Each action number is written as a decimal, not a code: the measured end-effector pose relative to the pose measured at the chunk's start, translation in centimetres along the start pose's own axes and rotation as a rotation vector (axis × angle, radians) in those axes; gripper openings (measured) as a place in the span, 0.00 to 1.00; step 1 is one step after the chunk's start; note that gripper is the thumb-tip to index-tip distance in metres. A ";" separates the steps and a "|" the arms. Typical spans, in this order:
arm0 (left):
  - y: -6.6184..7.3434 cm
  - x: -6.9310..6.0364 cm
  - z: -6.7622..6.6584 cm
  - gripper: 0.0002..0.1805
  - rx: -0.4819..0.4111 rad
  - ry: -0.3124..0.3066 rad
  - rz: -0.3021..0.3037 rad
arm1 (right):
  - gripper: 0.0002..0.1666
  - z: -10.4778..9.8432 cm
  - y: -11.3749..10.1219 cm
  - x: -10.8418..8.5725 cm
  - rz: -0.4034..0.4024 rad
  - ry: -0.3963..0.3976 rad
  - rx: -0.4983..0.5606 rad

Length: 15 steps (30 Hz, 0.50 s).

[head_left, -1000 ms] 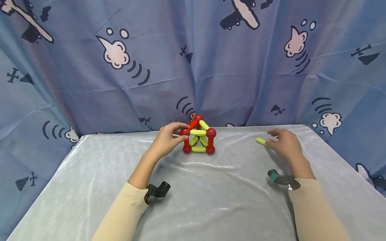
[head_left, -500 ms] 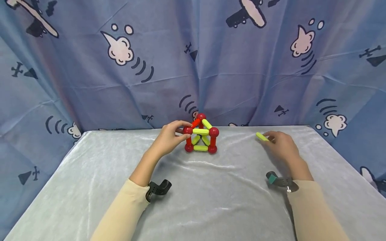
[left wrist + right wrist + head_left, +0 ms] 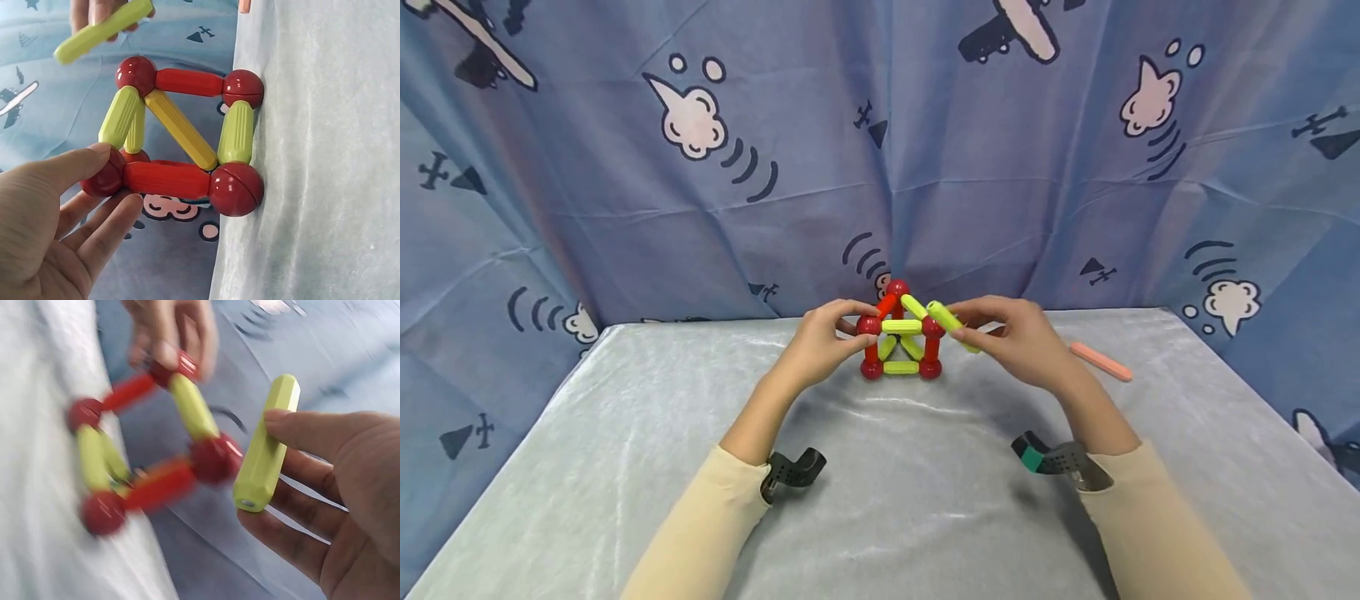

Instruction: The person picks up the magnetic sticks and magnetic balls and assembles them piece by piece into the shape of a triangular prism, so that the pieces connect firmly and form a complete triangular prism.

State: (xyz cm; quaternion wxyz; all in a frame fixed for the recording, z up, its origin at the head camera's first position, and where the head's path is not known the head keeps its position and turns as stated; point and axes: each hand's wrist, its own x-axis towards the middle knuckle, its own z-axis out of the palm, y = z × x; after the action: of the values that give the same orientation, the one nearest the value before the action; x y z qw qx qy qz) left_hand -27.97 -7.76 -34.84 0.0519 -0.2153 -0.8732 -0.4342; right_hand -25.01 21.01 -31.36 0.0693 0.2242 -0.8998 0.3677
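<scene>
A magnetic-stick frame (image 3: 901, 327) of red balls joined by red and yellow-green rods stands near the table's back edge. My left hand (image 3: 820, 346) pinches its upper left front ball (image 3: 868, 326) between thumb and fingers. In the left wrist view a deeper yellow rod (image 3: 182, 130) runs diagonally across one side. My right hand (image 3: 1018, 337) holds a loose yellow-green magnetic rod (image 3: 269, 444) by its middle, tilted. In the head view this rod overlaps the upper right front ball (image 3: 933, 326); the right wrist view shows a gap between them.
A salmon-pink rod (image 3: 1101, 362) lies on the pale cloth-covered table (image 3: 910, 517), right of the right hand. Behind the table hangs a blue patterned curtain (image 3: 805, 167). Black straps (image 3: 797, 468) sit on both wrists.
My right hand has lifted the yellow-green rod off the table's right side and carried it left to the frame. The salmon-pink rod has come into view. My left hand stays on its ball.
</scene>
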 end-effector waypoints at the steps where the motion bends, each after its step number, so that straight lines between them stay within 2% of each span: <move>1: 0.0 0.0 0.0 0.17 0.000 -0.002 -0.005 | 0.19 0.7 -0.4 0.1 -0.016 -0.026 -0.005; 3: 0.0 -0.1 0.1 0.17 -0.001 -0.006 -0.008 | 0.18 2.2 -1.1 0.3 -0.042 -0.067 -0.019; 7: 0.0 -0.1 0.1 0.17 -0.001 -0.006 0.005 | 0.17 4.8 -1.6 0.4 -0.074 -0.065 -0.068; 12: 0.0 -0.1 0.1 0.17 0.002 -0.006 0.020 | 0.16 7.2 -1.8 0.3 -0.063 0.038 -0.160; 15: 0.0 -0.1 0.1 0.17 0.005 -0.004 0.027 | 0.16 8.2 -1.8 0.2 -0.064 0.116 -0.181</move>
State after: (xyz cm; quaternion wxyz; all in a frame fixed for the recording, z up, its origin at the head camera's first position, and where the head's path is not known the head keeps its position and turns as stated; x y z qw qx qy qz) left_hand -27.90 -7.76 -34.93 0.0566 -0.2276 -0.8713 -0.4311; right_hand -24.01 14.09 -36.08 0.1530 0.2239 -0.9163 0.2948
